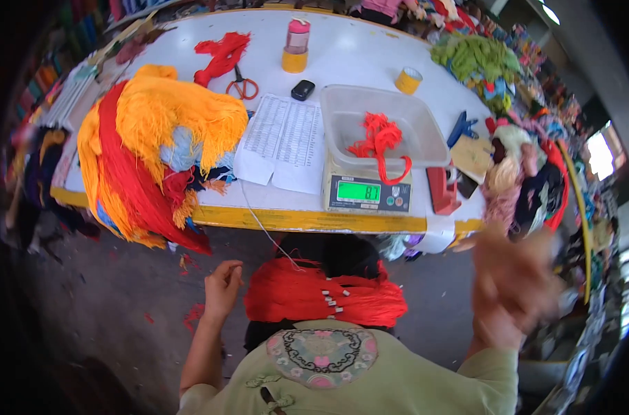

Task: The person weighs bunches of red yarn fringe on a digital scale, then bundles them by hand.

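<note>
Across my lap lies a bundle of red yarn [280,296] with small white tags on it. My left hand [224,286] is just left of the bundle, apart from it, its fingers curled closed; whatever they may hold is hidden. At the right, my right hand [515,283] is raised near the table edge and smeared by motion, so its fingers cannot be made out. A thin white string [259,221] runs from the table down to the red bundle. On the table, a digital scale [334,196] bears a clear plastic tub [421,131] holding red yarn [382,136].
Orange yarn [155,114] and other hanks hang over the table's left edge. Printed sheets [280,138], scissors [243,88], a black key fob [302,90], a pink bottle [298,38], a tape roll [408,81] and a red tape dispenser [440,192] lie about. Green yarn [473,59] is piled at right.
</note>
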`<state>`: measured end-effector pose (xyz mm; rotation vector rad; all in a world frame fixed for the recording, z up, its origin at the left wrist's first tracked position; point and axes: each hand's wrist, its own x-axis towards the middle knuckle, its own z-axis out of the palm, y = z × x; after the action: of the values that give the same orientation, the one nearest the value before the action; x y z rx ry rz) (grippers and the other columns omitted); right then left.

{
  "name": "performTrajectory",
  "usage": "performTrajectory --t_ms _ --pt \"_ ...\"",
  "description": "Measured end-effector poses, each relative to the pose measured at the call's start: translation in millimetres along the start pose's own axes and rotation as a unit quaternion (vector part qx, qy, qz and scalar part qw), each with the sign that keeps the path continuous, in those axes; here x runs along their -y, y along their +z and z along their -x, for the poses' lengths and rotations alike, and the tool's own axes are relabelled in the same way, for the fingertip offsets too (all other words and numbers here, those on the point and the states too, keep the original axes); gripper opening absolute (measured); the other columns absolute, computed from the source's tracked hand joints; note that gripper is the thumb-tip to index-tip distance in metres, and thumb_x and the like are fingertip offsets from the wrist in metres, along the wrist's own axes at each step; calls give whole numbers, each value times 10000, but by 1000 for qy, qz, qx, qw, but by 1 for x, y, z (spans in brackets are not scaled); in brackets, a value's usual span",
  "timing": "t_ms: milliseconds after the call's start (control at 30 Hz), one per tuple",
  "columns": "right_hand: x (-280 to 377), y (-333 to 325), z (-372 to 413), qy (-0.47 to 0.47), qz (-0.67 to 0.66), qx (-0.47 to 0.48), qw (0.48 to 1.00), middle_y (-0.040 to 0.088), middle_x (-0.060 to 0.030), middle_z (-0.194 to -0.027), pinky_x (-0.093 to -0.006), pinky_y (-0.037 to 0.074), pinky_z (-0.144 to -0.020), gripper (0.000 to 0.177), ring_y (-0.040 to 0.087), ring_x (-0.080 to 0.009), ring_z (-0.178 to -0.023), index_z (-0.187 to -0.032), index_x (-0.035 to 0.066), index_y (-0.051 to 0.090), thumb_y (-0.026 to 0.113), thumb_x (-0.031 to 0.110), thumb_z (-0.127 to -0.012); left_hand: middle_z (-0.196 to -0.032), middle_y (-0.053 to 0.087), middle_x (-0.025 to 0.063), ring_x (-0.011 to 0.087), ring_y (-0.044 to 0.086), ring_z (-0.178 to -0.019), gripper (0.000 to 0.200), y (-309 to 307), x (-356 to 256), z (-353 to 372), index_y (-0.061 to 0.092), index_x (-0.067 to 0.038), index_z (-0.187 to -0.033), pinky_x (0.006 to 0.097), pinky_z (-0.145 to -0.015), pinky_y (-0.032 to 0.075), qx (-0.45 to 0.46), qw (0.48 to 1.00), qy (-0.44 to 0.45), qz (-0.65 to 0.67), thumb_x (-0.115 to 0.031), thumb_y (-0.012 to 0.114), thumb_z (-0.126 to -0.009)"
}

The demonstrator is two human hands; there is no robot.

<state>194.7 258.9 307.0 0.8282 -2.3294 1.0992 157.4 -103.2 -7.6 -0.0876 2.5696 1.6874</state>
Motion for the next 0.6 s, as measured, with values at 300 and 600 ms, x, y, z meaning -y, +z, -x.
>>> performTrajectory --t_ms 300,600 --pt "31 -16 -35 -99 -334 56 936 478 15 -938 -353 323 -813 221 417 -124 -687 -979 299 672 720 162 -812 -888 658 57 114 607 -796 301 -87 -48 -55 596 -19 -1208 256 -731 494 -210 970 107 -65 -90 647 -920" --pt "76 15 -40 3 -429 -196 882 522 -42 -939 -534 391 -881 60 511 -205 -753 -994 210 624 590 228 -948 -1230 594 224 321 593 -1111 571 -266 -120 -220 601 47 -1192 417 -949 472 -416 842 156 -304 -375 724 -828"
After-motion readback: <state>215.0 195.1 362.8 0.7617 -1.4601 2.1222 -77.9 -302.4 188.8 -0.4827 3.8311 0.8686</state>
